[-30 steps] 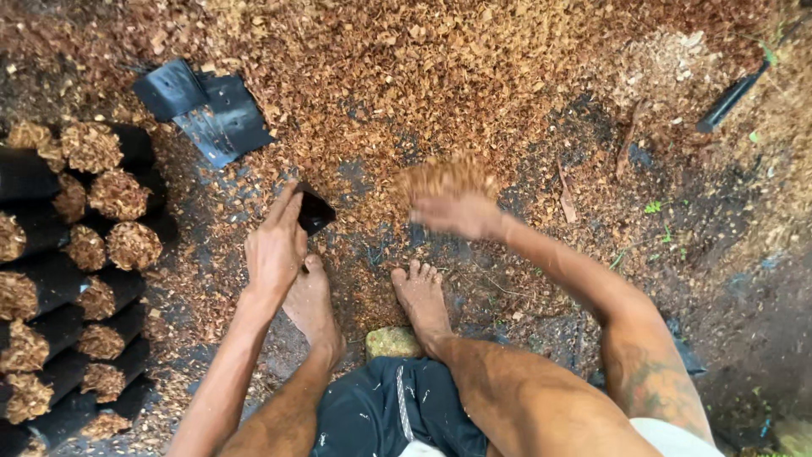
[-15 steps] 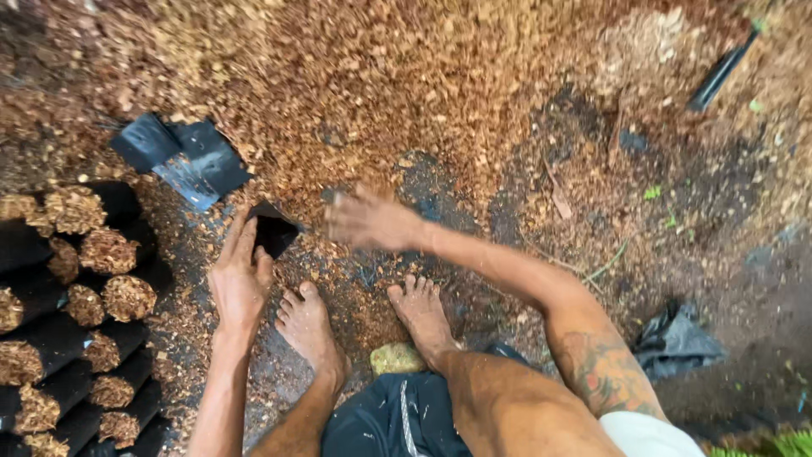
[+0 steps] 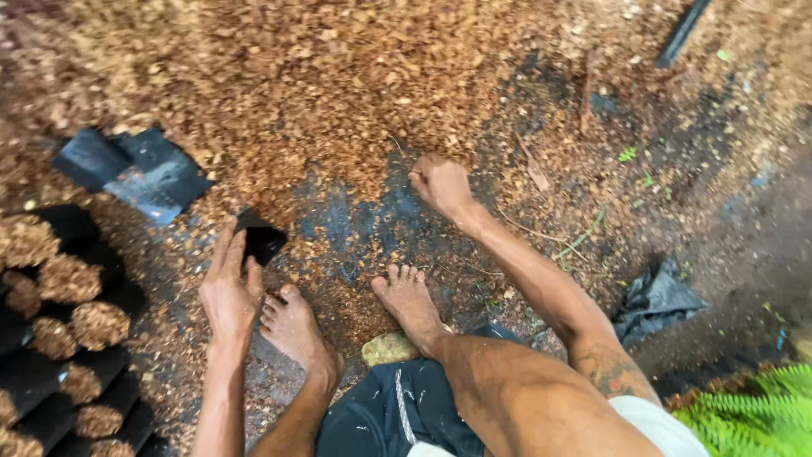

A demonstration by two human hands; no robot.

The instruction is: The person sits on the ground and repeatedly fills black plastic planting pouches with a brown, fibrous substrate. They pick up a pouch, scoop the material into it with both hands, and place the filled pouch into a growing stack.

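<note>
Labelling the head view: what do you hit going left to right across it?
Filled black bags → flat empty bags → left hand holding open a small black bag → left foot → right foot → right hand at the edge of the husk pile → crumpled black plastic → green fern.

— What sort of place is this?
— An outdoor plant nursery: bare ground, a heap of coconut husk chips (image 3: 279,93), rows of filled black grow bags (image 3: 76,330), a fern (image 3: 753,415).
</note>
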